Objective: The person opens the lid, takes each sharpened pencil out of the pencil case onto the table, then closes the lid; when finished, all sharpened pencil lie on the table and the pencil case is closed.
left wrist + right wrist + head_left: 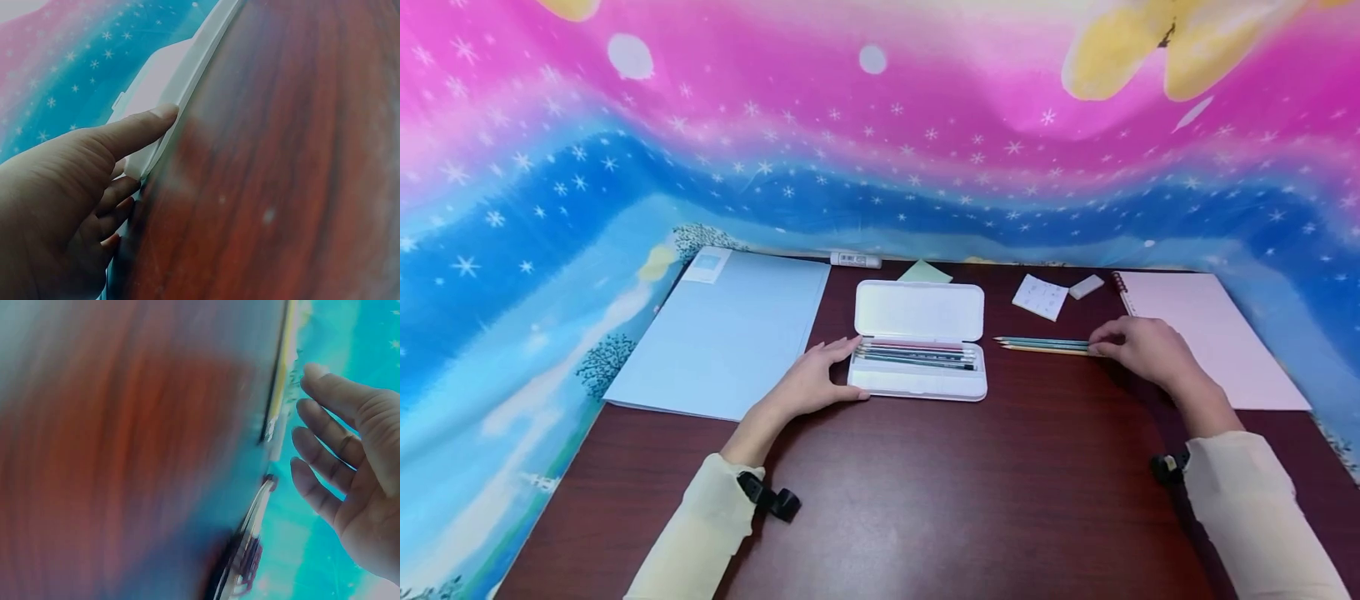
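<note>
A white pencil case point(925, 385) is set toward the middle of the counter's point(925, 500) back edge, its lid point(919, 310) laid back so that the pencils inside point(917, 361) are left exposed. Its left end is gripped between the thumb and fingers of the left hand point(805, 383), presumably to prevent sliding. Nearer the right edge, loose pencils point(1045, 345) are lined up side by side, seemingly for easy gathering; the right hand point(1150, 350) is held at their ends, fingers relaxed and parted, though contact cannot be confirmed. A blue folder point(722, 333) and pink notebook point(1210, 342) are kept toward opposite sides, perhaps for working room.
</note>
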A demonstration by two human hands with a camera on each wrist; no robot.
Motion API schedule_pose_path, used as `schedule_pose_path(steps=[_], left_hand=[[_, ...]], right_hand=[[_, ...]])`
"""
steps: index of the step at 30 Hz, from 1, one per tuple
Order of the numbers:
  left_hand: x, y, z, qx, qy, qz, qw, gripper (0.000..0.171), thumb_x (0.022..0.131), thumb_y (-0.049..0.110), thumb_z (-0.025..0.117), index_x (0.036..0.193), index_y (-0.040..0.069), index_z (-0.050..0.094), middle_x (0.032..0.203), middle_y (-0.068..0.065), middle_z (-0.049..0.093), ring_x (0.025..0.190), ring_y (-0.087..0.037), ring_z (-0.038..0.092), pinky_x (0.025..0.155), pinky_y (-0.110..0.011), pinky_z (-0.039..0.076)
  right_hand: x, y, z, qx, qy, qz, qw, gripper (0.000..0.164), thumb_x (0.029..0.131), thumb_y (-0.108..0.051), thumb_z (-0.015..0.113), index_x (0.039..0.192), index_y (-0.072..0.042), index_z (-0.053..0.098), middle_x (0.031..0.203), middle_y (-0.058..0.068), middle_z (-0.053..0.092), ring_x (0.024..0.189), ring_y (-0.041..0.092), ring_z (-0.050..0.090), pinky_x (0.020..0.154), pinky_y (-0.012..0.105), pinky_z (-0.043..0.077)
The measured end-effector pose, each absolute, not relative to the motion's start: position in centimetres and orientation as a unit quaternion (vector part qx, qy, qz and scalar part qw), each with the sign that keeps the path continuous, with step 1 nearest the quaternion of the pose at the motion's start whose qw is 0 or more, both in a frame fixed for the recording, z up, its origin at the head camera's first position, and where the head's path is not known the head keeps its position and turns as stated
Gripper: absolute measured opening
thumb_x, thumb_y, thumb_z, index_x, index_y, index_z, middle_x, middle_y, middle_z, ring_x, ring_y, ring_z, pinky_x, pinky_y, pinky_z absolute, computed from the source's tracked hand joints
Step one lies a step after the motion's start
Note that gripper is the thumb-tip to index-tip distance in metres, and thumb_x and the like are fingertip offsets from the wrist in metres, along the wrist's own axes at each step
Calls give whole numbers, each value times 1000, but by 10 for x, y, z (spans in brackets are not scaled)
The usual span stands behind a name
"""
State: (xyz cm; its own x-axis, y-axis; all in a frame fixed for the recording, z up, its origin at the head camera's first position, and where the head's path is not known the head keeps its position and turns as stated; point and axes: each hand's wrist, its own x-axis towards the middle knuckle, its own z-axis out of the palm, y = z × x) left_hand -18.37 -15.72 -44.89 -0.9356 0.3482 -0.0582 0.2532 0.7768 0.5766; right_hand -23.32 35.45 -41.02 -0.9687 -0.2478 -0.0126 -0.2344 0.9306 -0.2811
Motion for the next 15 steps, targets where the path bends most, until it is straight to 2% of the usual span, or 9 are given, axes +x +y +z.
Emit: schedule_pose_path(steps=[7,12,15], left_hand=[[-183,-155,-446,159,945,277,74,95,81,47,83,159,18,37,161,-12,41,151,-36,34,123,-55,31],[-182,-153,-444,158,947,269,72,95,81,46,83,158,16,37,160,-11,42,151,-30,37,127,-48,25],[-182,-152,-444,157,947,270,72,95,81,46,83,158,16,37,160,-11,42,151,-29,37,128,-47,24]], right_hand=[[-230,319,-406,-136,969,-208,9,25,96,-32,71,112,-15,80,108,15,76,100,31,64,88,55,51],[-232,286,-404,-162,961,-223,11,23,93,-33,74,111,-19,81,98,8,79,88,24,61,77,39,49],[-233,265,-404,-167,958,-233,25,22,92,-34,75,110,-22,81,96,4,79,86,22,58,76,35,46]])
